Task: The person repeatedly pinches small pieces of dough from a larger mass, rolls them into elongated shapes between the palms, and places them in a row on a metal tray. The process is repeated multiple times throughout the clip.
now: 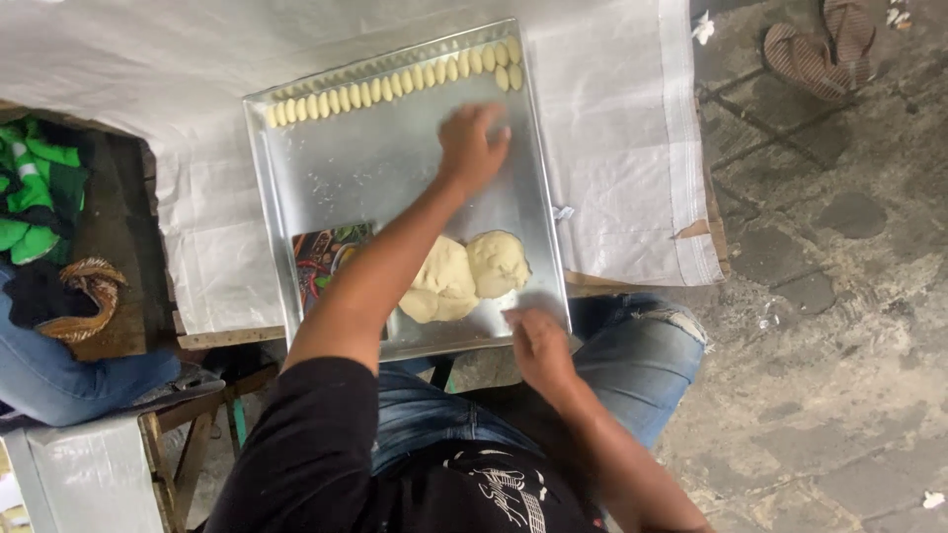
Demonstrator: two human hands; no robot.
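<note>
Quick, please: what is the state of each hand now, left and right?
Left hand: fingers curled, over the metal tray; any hold cannot be told.
Right hand: blurred, at the tray's near edge beside the dough; cannot be told.

A white woven sheet (612,148) covers the table, a pair of brown sandals (820,49) lies on the stone floor (839,296) at one o'clock, and green cloth (35,188) sits at nine o'clock beside a wooden stool (188,444)
</note>
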